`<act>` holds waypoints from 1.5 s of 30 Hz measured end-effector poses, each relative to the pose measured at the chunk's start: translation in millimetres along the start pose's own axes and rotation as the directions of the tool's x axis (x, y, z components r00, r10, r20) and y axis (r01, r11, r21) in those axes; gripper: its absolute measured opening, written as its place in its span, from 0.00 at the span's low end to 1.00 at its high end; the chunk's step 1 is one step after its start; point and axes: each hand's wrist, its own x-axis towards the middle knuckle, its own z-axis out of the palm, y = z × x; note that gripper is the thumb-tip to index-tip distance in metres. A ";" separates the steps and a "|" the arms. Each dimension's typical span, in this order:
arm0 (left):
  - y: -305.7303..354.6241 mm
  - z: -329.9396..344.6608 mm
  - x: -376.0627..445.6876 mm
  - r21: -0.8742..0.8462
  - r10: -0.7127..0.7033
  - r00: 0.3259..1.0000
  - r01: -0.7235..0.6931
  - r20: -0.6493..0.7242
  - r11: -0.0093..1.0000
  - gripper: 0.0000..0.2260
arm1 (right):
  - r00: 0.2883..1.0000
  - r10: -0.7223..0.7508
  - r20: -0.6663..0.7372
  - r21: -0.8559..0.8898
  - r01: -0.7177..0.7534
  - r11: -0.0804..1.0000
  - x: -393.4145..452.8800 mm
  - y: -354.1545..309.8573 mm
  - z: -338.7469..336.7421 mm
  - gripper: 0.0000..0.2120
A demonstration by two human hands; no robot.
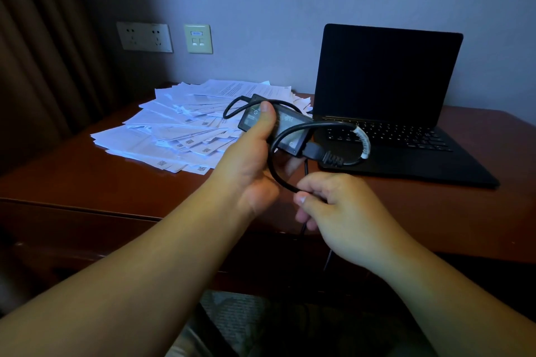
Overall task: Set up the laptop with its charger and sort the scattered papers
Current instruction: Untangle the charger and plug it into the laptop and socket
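Head view. Left hand (252, 165) grips a black rectangular charger brick (278, 127) with a pale label, thumb laid across its top, held in the air above the dark reddish-brown wooden counter (95, 180). Right hand (333, 206) pinches the charger's thin black cable (275, 171) between thumb and curled fingers, just below and right of the brick. Cable loops out of the brick on both ends; one loop carries a white wrapped band (364, 142) and meets a black plug connector (324, 156) at the brick's near end. Another run of cable drops from the right hand past the counter edge. Black open laptop (385, 113), screen dark, sits on the counter at right, behind the hands. Loose fan of white printed paper sheets (179, 130) lies scattered on the counter at left, touching the laptop's left rear corner area. Two pale wall socket plates (145, 37) are mounted on the wall above the papers. Brown curtain (43, 52) hangs at far left.
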 end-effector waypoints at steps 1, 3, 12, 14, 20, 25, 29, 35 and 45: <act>0.0 -1.5 -0.1 0.022 -0.009 1.000 0.009 0.016 1.000 0.17 | 1.000 -0.002 0.011 0.033 0.001 0.999 -1.6 -2.5 -0.8 0.10; 0.0 -3.7 -1.0 0.003 -0.035 0.998 0.035 0.048 0.999 0.18 | 0.999 -0.017 0.039 0.079 0.014 0.997 -5.6 -7.1 -0.6 0.10; -2.7 -7.9 -0.7 -0.011 -0.103 0.989 0.104 0.107 0.994 0.23 | 0.966 -0.252 -0.054 0.162 0.257 0.953 -12.9 -14.6 12.4 0.08; -1.3 -7.4 -0.8 0.022 -0.123 0.989 0.122 0.076 0.992 0.23 | 0.961 -0.270 -0.066 0.247 0.278 0.928 -14.2 -15.5 13.7 0.09; -3.2 -16.9 12.2 0.007 -0.149 0.989 0.149 -0.002 0.989 0.28 | 0.956 -0.275 -0.097 0.501 0.286 0.817 -22.3 -22.8 13.1 0.12; -0.6 -13.1 18.2 -0.039 -0.063 0.998 0.063 -0.013 0.997 0.23 | 0.938 -0.347 0.008 0.528 0.291 0.798 -41.2 -28.5 11.5 0.10; 2.5 -7.4 20.9 -0.005 -0.021 1.000 0.021 -0.004 1.000 0.19 | 0.908 -0.370 0.194 0.625 0.176 0.761 -50.9 -26.7 10.8 0.10; 6.0 -2.4 25.7 0.184 0.066 0.998 -0.067 0.013 0.981 0.15 | 0.904 -0.312 0.292 0.678 0.034 0.734 -52.6 -18.4 10.7 0.06; 15.5 7.1 25.7 0.285 0.135 0.990 -0.137 0.026 0.949 0.13 | 0.955 -0.069 0.290 0.635 -0.138 0.760 -43.4 -9.6 5.5 0.09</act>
